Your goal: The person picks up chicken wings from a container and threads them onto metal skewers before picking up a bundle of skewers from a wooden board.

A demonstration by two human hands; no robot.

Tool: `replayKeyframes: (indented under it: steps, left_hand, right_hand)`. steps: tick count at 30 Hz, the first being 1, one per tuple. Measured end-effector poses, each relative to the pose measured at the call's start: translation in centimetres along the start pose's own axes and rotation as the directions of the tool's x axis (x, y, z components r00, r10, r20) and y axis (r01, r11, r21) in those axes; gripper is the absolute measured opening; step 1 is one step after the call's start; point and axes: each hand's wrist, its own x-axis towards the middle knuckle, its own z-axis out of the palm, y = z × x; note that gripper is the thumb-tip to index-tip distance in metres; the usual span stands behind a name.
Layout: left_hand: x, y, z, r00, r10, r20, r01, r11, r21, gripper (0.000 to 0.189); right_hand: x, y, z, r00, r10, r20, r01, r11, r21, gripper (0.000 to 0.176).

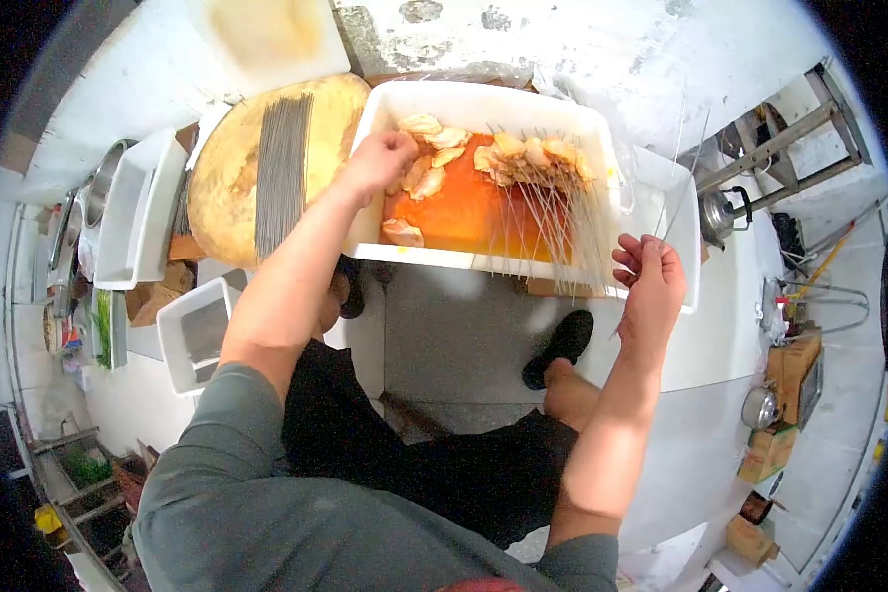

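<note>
A white tub (483, 264) holds orange-red marinade (454, 212) with loose meat pieces (430, 184), probably chicken wings, at its left end. Over those pieces my left hand (383, 164) is closed, its fingertips bent down; what they grip, if anything, is hidden. Thin metal skewers (673, 202) point upward from my right hand (653, 286), pinched between thumb and fingers to the right of the tub. Skewered meat (535, 158) lies in a row at the tub's right end, the bare skewer ends (572, 237) leaning across the near rim.
Left of the tub, a bundle of metal skewers (284, 178) lies on a round wooden chopping block (222, 187). Further left stand white bins (140, 212) and a smaller tub (195, 331). A second white container (683, 286) and a kettle (722, 215) are on the right.
</note>
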Motion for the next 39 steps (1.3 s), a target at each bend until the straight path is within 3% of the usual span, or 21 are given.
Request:
replayKeyframes:
  steps: [1, 3, 6, 8, 11, 12, 15, 16, 19, 22, 25, 26, 29, 30, 33, 35, 36, 39]
  left_hand:
    - [0.2, -0.2, 0.5, 0.998, 0.055, 0.038, -0.062, 0.965, 0.254, 0.023]
    - [0.6, -0.3, 1.7, 0.981, 0.12, 0.151, -0.191, 0.703, 0.685, 0.025]
    - [2.2, 0.5, 3.7, 0.974, -0.073, 0.213, -0.148, 0.504, 0.851, 0.027]
    - [3.3, 0.4, 5.0, 0.948, -0.146, 0.282, -0.218, 0.346, 0.913, 0.027]
    - [4.9, -0.9, 6.0, 0.955, -0.081, 0.284, -0.241, 0.34, 0.909, 0.026]
    - [5.6, -1.1, 5.9, 0.927, -0.121, 0.355, -0.302, 0.322, 0.897, 0.029]
    - [6.1, -1.9, 6.8, 0.956, -0.145, 0.254, -0.184, 0.379, 0.907, 0.035]
    - [6.2, -1.8, 6.7, 0.926, -0.143, 0.35, -0.295, 0.305, 0.905, 0.044]
    - [7.5, -5.1, 6.5, 0.949, 0.004, 0.316, -0.306, 0.251, 0.918, 0.043]
    - [6.3, -5.5, 5.7, 0.918, 0.201, 0.341, -0.387, 0.279, 0.879, 0.039]
    - [4.5, -3.4, 4.8, 0.952, 0.126, 0.279, -0.293, 0.645, 0.706, 0.032]
    - [3.2, -1.7, 4.6, 0.97, 0.076, 0.23, -0.219, 0.679, 0.701, 0.038]
    - [1.1, 0.7, 3.5, 0.988, -0.101, 0.118, 0.053, 0.932, 0.357, 0.033]
    - [0.5, 0.8, 3.2, 0.995, -0.074, 0.074, 0.054, 0.97, 0.236, 0.027]
    - [-2.1, 2.6, 1.9, 0.999, -0.049, 0.007, 0.05, 0.995, -0.09, 0.023]
    - [-2.4, 1.9, 0.7, 0.998, -0.064, -0.021, 0.058, 0.976, -0.209, 0.022]
    - [-3.4, 2.6, 0.3, 0.998, -0.052, -0.029, 0.042, 0.955, -0.292, 0.022]
    - [-5.2, 3.6, -0.3, 0.997, -0.076, -0.003, 0.065, 0.872, -0.485, 0.02]
  right_hand:
    - [-0.2, -0.3, -0.1, 1.0, 0.022, 0.003, -0.023, 1.0, 0.006, 0.02]
    - [-0.4, -0.6, 0.0, 1.0, 0.019, 0.002, -0.019, 1.0, -0.016, 0.02]
    - [-0.4, -0.6, 0.5, 1.0, -0.004, 0.02, 0.005, 0.999, -0.036, 0.02]
    - [-0.6, -0.8, 0.6, 1.0, -0.021, 0.015, 0.022, 0.998, -0.055, 0.02]
    - [-0.6, -0.5, 0.6, 0.999, -0.015, 0.039, 0.015, 1.0, -0.017, 0.02]
    - [-0.8, -0.6, 0.7, 0.999, -0.026, 0.025, 0.027, 0.999, -0.041, 0.019]
    - [-1.0, -0.7, 0.7, 0.996, -0.061, 0.069, 0.065, 0.996, -0.064, 0.018]
    - [-1.0, -0.5, 0.7, 0.995, -0.07, 0.069, 0.074, 0.996, -0.054, 0.018]
    - [-1.0, -0.2, 1.1, 0.995, -0.075, 0.066, 0.076, 0.997, -0.019, 0.017]
    - [-1.3, -0.2, 1.7, 0.993, -0.063, 0.097, 0.068, 0.996, -0.052, 0.016]
    - [-1.5, -0.2, 2.1, 0.993, -0.056, 0.106, 0.068, 0.992, -0.111, 0.016]
    - [-1.6, -0.1, 2.2, 0.991, -0.056, 0.125, 0.069, 0.992, -0.11, 0.016]
    - [-2.3, 0.4, 2.8, 0.982, -0.026, 0.187, 0.048, 0.993, -0.112, 0.017]
    - [-2.8, 0.7, 3.2, 0.976, -0.004, 0.218, 0.03, 0.993, -0.117, 0.017]
    - [-4.5, 1.3, 4.4, 0.945, 0.043, 0.325, -0.001, 0.992, -0.129, 0.019]
    - [-5.4, 2.0, 5.1, 0.905, 0.099, 0.414, -0.045, 0.989, -0.138, 0.021]
    - [-5.6, 2.9, 5.2, 0.888, 0.086, 0.453, 0.024, 0.972, -0.232, 0.023]
    - [-6.2, 4.4, 6.1, 0.842, 0.115, 0.528, 0.052, 0.955, -0.291, 0.023]
